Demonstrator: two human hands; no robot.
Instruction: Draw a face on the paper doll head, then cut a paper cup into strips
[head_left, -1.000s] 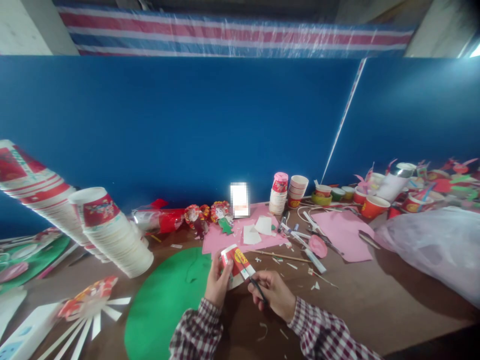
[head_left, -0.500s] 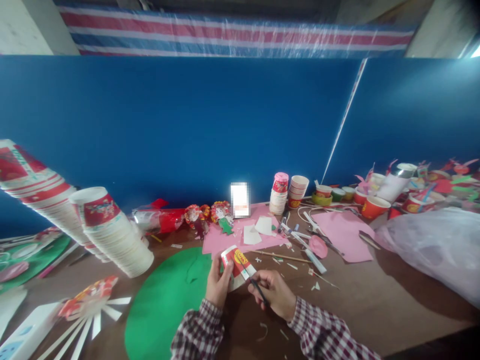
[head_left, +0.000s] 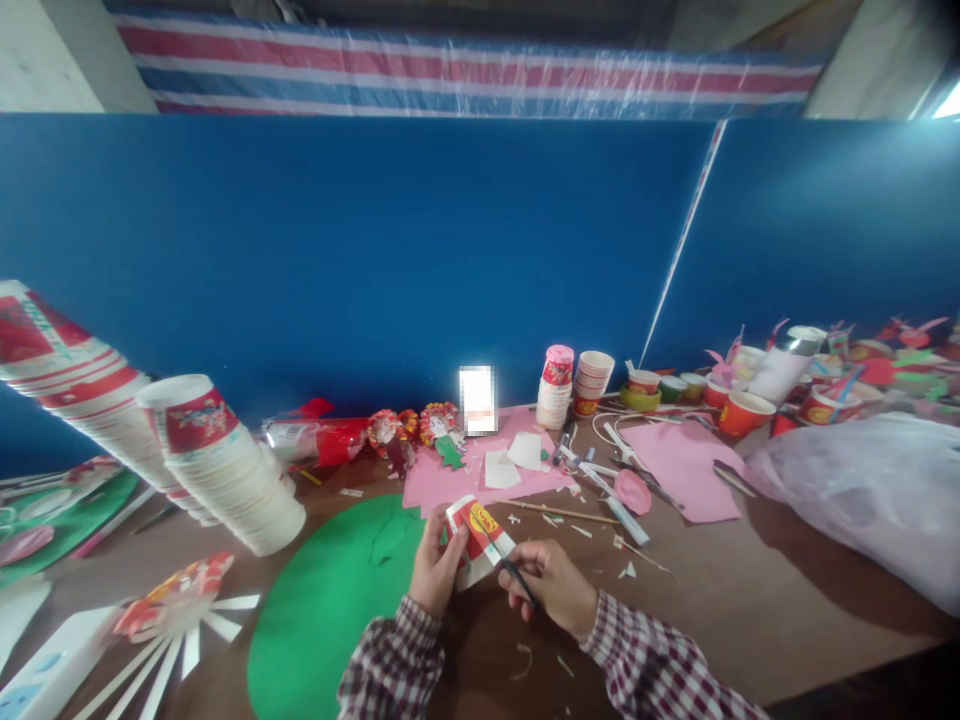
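The card (head_left: 474, 548) — red & white, prob. a piece of a paper cup — is up off the table (head_left: 675, 610), nearer its front edge than its back one, approx. midway between the L and R ends in view. Handling, my guess: v. light, thin but fairly stiff, a bit springy if it keeps the cup's curve; surface maybe slick w/ a coating. Won't shatter, but would crease or tear if pinched hard, esp. at any cut. Best hold: flat betw. thumb & fingers on the L side, clear of the blades.

Looks: red band w/ a yellow roundel & dark marks (too small to read), white strips along the ends, a paler part below.

Grip: left hand (head_left: 435, 568) clamped on the card's L edge, thumb on the near face. Right hand (head_left: 551, 582) closed round the dark scissors (head_left: 519, 582), blades up against the card's R side; can't tell how far apart they are.

About: green sheet (head_left: 330, 610) by the left hand, running toward the front edge; pink sheet (head_left: 424, 488) beyond, toward the back edge; tall cup stack (head_left: 232, 475) leaning, off toward the L end.
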